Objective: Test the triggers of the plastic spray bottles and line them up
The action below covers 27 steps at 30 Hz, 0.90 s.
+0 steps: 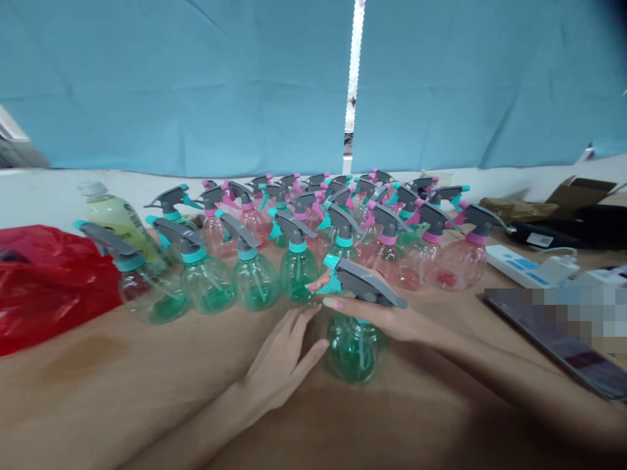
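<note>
A green spray bottle [355,356] with a grey and turquoise trigger head stands nearest me on the table, its nozzle turned to the left. My right hand [386,318] is closed around its neck, just below the head. Beside the bottle's left side, my left hand [289,359] is open, fingers stretched forward; whether its fingertips touch the bottle I cannot tell. Behind both hands runs a row of green spray bottles [255,281], with pink spray bottles [460,261] at the right. Each shows a little coloured material at the bottom.
More spray bottles crowd the back of the brown table [147,391]. At the left are a red plastic bag [53,281] and a yellowish bottle [120,222]. A power strip [514,266], a dark phone-like slab [553,346] and an open cardboard box [578,199] lie right.
</note>
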{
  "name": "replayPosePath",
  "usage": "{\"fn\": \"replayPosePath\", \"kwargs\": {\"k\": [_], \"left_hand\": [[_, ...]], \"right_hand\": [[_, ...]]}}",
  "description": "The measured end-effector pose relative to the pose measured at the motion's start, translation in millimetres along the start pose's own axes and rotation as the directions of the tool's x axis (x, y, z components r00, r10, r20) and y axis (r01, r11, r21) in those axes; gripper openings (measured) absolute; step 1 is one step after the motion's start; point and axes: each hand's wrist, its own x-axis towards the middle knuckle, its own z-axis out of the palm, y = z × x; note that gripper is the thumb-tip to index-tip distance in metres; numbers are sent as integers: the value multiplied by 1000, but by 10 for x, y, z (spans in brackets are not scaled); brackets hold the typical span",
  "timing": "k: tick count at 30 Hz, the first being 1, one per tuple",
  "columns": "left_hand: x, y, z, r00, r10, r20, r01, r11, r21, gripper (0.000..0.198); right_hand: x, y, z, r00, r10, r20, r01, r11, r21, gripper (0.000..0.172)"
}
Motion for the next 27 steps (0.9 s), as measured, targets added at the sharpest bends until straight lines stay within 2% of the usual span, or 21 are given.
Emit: {"fn": "replayPosePath", "kwargs": {"k": [4, 9, 13, 17, 23, 27], "left_hand": [[-2, -46, 76, 997, 9, 70, -21, 984, 175, 37], [-36, -79, 137, 994, 52, 95, -79, 950, 302, 44], [-28, -54, 115, 988, 51, 143, -97, 939, 331, 46], [-5, -5, 80, 979, 27, 201, -98, 932, 350, 45], [5, -2, 86, 977, 32, 209, -106, 929, 355, 47], [2, -12, 97, 977, 26, 210, -102, 927, 361, 48]], "right_hand": [[-12, 79, -34, 998, -63, -31, 63, 998, 10, 16], [-39, 109, -78, 999, -46, -25, 45, 997, -55, 16], [-39, 110, -83, 997, -81, -14, 80, 995, -51, 19], [-45, 109, -68, 1000, -30, 2, 30, 1000, 6, 20], [-60, 99, -52, 1000, -4, -21, 5, 1000, 27, 20], [-65, 120, -65, 997, -50, -54, 46, 996, -72, 23]]}}
